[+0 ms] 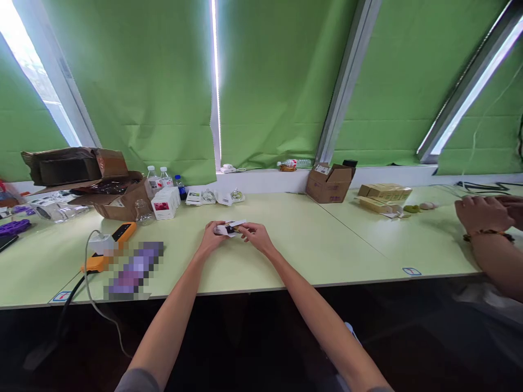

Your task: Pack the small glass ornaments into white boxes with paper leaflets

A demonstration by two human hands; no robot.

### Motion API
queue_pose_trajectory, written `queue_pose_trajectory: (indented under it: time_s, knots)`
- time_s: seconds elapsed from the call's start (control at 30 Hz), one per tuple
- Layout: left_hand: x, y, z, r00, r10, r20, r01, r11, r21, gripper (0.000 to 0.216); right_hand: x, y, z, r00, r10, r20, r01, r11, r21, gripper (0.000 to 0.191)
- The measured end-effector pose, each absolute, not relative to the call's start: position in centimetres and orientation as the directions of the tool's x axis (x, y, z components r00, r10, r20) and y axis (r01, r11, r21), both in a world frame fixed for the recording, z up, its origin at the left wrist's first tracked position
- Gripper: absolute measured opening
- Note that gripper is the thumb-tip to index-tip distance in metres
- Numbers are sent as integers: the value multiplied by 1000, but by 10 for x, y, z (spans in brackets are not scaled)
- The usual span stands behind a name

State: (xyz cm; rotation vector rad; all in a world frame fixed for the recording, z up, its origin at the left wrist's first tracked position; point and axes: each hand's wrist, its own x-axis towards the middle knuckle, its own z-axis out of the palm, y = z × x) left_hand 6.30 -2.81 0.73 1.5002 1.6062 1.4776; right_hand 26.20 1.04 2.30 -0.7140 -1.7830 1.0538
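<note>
Over the middle of the table, my left hand (211, 238) is closed around one end of a small white box (222, 229) with its flaps standing open. My right hand (258, 237) is closed too, its fingertips pinching at the box's right end. Something dark with a bit of yellow shows between the hands; what it is cannot be made out. Beyond my hands, flat white packs (194, 198) and clear, rounded packages (237, 195) lie in a row. Left of them stands a group of small white boxes (165, 204) with a red picture.
On the left are an orange power strip (129, 231) with a white plug and cable, a blurred-out purple item (137, 268), and open cardboard boxes (118, 198). Bottles stand behind. A brown carton (329, 184) and yellow boxes (384, 193) sit rightward. Another person's hands (486, 213) are far right.
</note>
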Motion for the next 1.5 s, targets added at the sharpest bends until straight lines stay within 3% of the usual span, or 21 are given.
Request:
queue_pose_trajectory:
  time_s: [1.0, 1.5]
  knots:
    - [69, -39, 18, -238, 917, 318, 357, -222, 907, 50, 261, 10, 23, -424, 814, 397, 55, 460, -886, 34]
    - [68, -35, 13, -235, 916, 326, 357, -231, 905, 52, 260, 12, 20, -422, 820, 388, 153, 486, -861, 40]
